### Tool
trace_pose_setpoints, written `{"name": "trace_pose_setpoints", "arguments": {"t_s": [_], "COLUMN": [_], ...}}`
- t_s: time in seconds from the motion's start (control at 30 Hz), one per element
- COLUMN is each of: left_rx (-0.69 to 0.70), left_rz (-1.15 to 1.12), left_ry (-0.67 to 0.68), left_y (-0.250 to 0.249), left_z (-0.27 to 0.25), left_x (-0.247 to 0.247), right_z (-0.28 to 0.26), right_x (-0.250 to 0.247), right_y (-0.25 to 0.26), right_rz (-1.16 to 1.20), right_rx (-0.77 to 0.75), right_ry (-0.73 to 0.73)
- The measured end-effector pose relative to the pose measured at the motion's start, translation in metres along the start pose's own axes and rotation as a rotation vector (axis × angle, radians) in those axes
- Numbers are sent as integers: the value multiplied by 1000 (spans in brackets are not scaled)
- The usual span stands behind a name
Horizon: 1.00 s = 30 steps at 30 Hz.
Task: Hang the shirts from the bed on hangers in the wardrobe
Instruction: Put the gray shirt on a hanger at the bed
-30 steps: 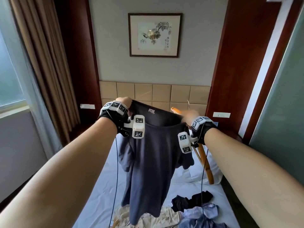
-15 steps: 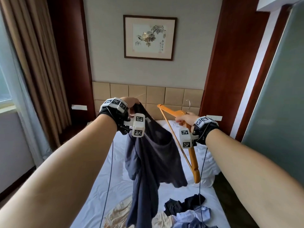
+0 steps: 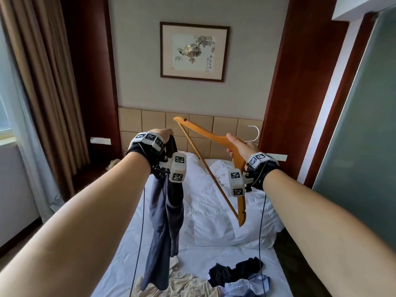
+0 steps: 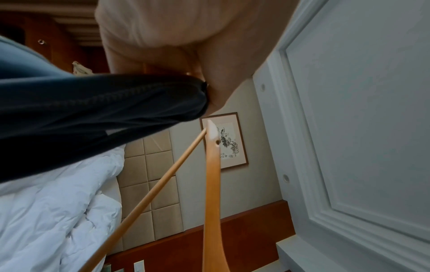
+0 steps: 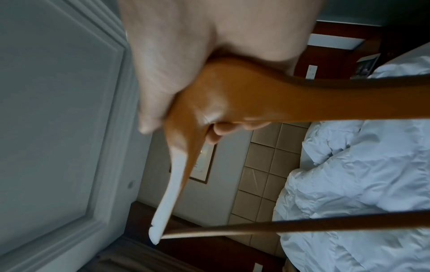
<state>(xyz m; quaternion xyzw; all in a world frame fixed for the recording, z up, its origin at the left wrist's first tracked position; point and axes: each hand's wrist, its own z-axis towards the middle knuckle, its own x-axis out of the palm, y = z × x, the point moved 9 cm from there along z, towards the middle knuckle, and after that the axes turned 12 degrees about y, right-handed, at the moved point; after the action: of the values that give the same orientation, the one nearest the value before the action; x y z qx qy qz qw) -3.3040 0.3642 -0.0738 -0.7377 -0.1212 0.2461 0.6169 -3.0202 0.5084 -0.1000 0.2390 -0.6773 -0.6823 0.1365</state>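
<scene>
A dark navy T-shirt (image 3: 166, 213) hangs limp above the bed, gripped at its top edge by my left hand (image 3: 165, 136); the left wrist view shows the bunched cloth (image 4: 97, 108) under the fingers. My right hand (image 3: 237, 145) grips a wooden hanger (image 3: 205, 133) at its middle, by the metal hook (image 3: 254, 133). The hanger is tilted, one arm pointing up-left toward the left hand, the other down. It is free of the shirt. The right wrist view shows fingers wrapped round the hanger (image 5: 232, 99).
More shirts lie heaped at the foot of the white bed (image 3: 214, 211): a beige one (image 3: 188, 284), a black one (image 3: 235, 269), a light blue one (image 3: 246, 286). A padded headboard (image 3: 150, 121) and framed picture (image 3: 194, 51) are ahead, curtains (image 3: 42, 93) left, a grey-green panel (image 3: 364, 125) right.
My right hand let go of the shirt's edge and raised the hanger clear. The shirt, held spread between both hands before, now dangles from the left hand alone.
</scene>
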Motion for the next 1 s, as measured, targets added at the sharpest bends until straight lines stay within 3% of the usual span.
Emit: {"name": "trace_pose_setpoints", "arguments": {"t_s": [0.1, 0.23, 0.47, 0.7, 0.87, 1.0], "left_rx": [62, 57, 270, 248, 245, 278], "left_rz": [-62, -70, -115, 352, 627, 719], "left_ry": [-66, -207, -352, -287, -233, -208], "left_y": [-5, -4, -17, -33, -43, -49], "left_z": [0, 0, -11, -14, -16, -17], "left_x": [-13, -37, -56, -43, -27, -16], "right_z": [1, 6, 3, -9, -8, -8], "right_x": [8, 6, 10, 11, 18, 29], "right_y": [1, 1, -6, 5, 12, 26], "right_rz": [94, 104, 90, 47, -9, -114], "right_rx": [36, -9, -45, -146, -160, -204], "right_ry": [37, -28, -101, -192, -153, -102]}}
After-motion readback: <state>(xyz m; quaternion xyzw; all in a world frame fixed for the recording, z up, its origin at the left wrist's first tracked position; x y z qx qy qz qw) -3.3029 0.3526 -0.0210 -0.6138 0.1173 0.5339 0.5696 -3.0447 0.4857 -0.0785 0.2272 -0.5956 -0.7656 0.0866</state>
